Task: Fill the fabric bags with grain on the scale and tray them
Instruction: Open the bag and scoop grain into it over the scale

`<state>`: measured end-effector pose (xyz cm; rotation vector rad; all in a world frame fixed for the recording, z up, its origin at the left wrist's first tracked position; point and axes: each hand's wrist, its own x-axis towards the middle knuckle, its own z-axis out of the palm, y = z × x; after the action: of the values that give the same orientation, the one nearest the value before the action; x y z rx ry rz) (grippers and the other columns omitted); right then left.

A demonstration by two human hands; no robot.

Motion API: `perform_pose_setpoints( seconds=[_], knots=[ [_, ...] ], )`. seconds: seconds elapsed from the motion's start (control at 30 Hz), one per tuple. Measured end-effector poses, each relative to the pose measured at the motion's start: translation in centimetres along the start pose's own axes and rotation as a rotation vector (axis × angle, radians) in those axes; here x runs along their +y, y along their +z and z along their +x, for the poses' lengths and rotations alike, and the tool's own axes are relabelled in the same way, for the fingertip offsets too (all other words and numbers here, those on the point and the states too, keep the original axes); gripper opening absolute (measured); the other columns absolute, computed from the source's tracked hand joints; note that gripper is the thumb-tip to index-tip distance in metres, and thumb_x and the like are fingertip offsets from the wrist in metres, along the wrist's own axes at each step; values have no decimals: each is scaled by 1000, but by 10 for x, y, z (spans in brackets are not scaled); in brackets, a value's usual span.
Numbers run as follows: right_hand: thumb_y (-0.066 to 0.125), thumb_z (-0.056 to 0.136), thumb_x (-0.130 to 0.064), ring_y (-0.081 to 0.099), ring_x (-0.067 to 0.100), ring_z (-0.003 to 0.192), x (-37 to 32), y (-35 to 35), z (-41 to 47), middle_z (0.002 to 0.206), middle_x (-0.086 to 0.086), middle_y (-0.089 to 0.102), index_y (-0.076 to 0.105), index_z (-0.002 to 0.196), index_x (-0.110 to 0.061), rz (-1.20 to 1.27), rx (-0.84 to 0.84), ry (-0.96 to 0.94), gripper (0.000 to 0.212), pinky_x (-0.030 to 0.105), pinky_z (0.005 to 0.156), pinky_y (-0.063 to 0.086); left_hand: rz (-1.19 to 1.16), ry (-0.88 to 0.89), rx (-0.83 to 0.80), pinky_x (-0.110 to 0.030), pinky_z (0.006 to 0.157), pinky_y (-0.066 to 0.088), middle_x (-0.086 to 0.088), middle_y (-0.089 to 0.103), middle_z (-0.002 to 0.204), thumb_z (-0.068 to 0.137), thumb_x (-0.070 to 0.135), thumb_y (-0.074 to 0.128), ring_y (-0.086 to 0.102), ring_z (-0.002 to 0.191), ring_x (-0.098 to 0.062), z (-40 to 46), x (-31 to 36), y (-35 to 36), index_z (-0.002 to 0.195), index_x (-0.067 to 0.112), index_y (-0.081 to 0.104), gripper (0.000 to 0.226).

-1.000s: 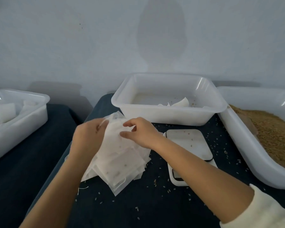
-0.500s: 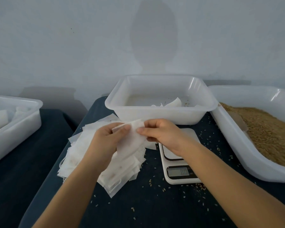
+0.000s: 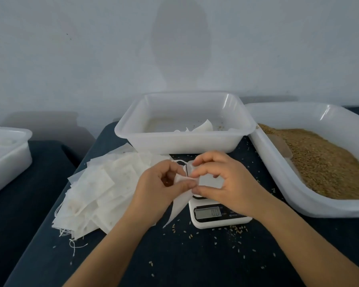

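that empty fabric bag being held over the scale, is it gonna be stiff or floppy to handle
Probably floppy: the fabric bag droops in a limp point below the left hand and right hand pinching its mouth. Likely very light, being thin and see-through like the loose pile of bags. It may not stand open on the scale unaided.

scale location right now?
In the head view the scale sits right of centre on the dark table, partly under the right hand, with the bag pile left and the grain tray right.
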<state>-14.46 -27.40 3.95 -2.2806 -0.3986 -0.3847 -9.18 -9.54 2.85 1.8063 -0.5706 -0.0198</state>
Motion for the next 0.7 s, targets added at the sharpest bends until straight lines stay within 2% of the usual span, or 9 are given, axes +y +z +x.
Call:
perform_pose_setpoints(
  seconds=[0.1,0.17,0.27,0.37,0.47,0.53,0.6,0.67,0.7],
  knots=[
    [78,77,-26,48,-7,103,4,-6,-4,100,-26,49,70,85,-30,-123,7,-47,12,2,86,33,50,75,-70,-11,50,33,11,42,59,65,44,73,36,51,-2,-4,0,5,79,41,55,23],
    [79,76,-21,50,-5,96,6,-10,-5,95,-28,47,73,80,-22,-178,42,-101,7,4,83,36,128,138,-160,-16,56,39,4,49,68,69,50,65,42,57,-5,-4,2,6,82,46,56,17],
    [79,76,-19,53,-1,89,7,-18,-6,93,-24,47,75,80,-21,-194,25,-159,6,12,79,43,240,271,-293,-21,63,45,10,58,80,78,45,66,53,71,-9,0,5,4,88,38,61,13],
    [77,78,-18,56,3,90,9,-26,-6,93,-21,51,76,84,-22,-182,-46,-144,8,18,79,46,267,387,-425,-14,63,44,13,54,70,76,34,72,51,66,-4,4,9,-2,93,33,61,20],
    [76,78,-16,58,1,88,10,-32,-5,92,-20,55,77,85,-21,-151,-48,-150,9,14,77,45,327,430,-560,-13,64,46,12,58,74,78,42,68,55,68,-3,10,16,-11,91,28,63,20],
    [75,77,-15,58,-2,84,9,-35,-5,91,-19,59,76,83,-19,-102,-60,-170,8,9,73,43,426,462,-585,-8,62,42,9,61,76,82,47,59,56,70,-3,15,21,-15,91,19,66,31],
    [73,77,-14,59,-3,80,9,-39,-5,90,-19,61,76,82,-18,-51,-93,-164,7,7,71,43,517,509,-583,-16,66,47,9,61,81,87,48,50,56,73,-4,19,24,-18,95,16,67,37],
    [74,77,-13,60,-3,80,10,-43,-5,92,-18,63,76,83,-18,-40,-137,-139,7,8,72,45,541,573,-585,-29,71,50,7,61,91,91,42,48,58,79,-7,21,25,-20,98,15,68,34],
    [75,78,-11,61,-2,81,11,-44,-4,93,-16,64,76,83,-18,-51,-156,-127,8,8,73,45,551,622,-595,-30,71,50,5,61,95,92,38,49,58,81,-8,21,27,-19,97,14,68,31]
  ],
)
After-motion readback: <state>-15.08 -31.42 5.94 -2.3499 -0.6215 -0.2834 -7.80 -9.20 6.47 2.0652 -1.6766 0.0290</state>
